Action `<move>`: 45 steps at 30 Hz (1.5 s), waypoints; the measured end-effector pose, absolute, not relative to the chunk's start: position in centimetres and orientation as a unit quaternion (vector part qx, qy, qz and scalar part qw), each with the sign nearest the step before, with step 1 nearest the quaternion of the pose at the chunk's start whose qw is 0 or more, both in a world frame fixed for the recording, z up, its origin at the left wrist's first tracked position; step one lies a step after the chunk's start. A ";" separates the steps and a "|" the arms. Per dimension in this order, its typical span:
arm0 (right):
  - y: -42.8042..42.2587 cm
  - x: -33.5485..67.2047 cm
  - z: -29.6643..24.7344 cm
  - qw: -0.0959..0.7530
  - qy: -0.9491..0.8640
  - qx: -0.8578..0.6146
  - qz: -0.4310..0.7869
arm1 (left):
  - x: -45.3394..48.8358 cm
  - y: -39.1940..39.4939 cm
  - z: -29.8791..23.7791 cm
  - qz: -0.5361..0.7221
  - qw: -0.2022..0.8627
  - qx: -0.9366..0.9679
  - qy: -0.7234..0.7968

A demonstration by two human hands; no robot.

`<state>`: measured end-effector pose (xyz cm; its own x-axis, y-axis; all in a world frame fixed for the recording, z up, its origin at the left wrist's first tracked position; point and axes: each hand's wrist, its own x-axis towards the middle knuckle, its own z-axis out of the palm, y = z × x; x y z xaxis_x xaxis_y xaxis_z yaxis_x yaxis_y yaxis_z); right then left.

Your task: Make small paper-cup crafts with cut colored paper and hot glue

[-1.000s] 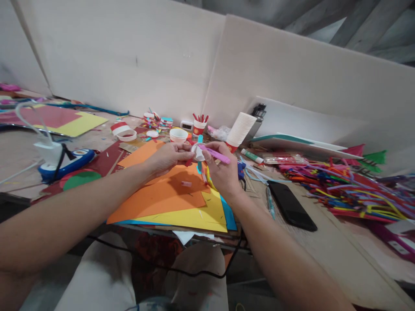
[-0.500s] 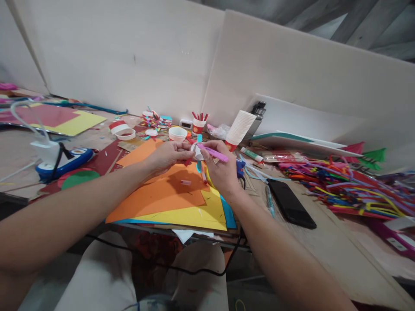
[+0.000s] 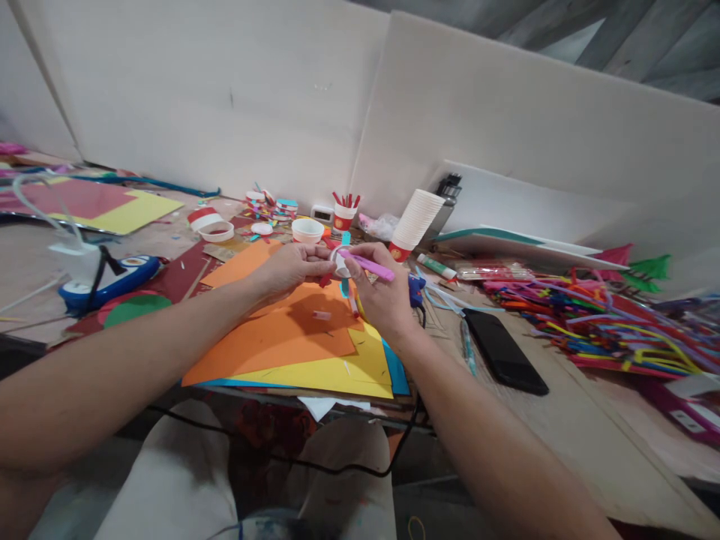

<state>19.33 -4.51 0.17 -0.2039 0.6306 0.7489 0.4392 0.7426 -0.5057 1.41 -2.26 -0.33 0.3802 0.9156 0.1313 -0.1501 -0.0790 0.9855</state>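
Observation:
My left hand (image 3: 292,268) pinches a small white round paper piece (image 3: 339,265) with red and teal strips sticking out of it. My right hand (image 3: 382,296) is closed around a pink-handled tool (image 3: 368,265), whose tip meets the white piece. Both hands hover just above a stack of orange, yellow and blue paper sheets (image 3: 292,345) at the table's near edge. A small pink scrap (image 3: 322,316) lies on the orange sheet below the hands.
A black phone (image 3: 503,351) and a teal pen (image 3: 466,347) lie right of the sheets. Heaped coloured pipe cleaners (image 3: 607,326) fill the right side. A stack of white paper cups (image 3: 415,223), small cups and a blue tape dispenser (image 3: 115,276) stand behind and to the left.
Hands stay together on the white piece; the pink tool has shifted slightly. The view has drifted a little, otherwise nothing has moved.

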 end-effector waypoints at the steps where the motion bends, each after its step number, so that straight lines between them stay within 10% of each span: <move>1: -4.5 19.3 0.2 0.525 -0.771 -0.349 0.089 | 1.4 -2.2 -0.3 0.449 0.594 0.581 0.328; 45: -4.3 19.7 0.1 0.553 -0.750 -0.361 0.037 | 1.5 -2.4 -0.1 0.457 0.547 0.610 0.345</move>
<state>19.71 -4.25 0.09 -0.1266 0.5824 0.8030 0.5002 0.7365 -0.4553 1.48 -2.43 -0.13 0.3448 0.9213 0.1801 -0.0792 -0.1626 0.9835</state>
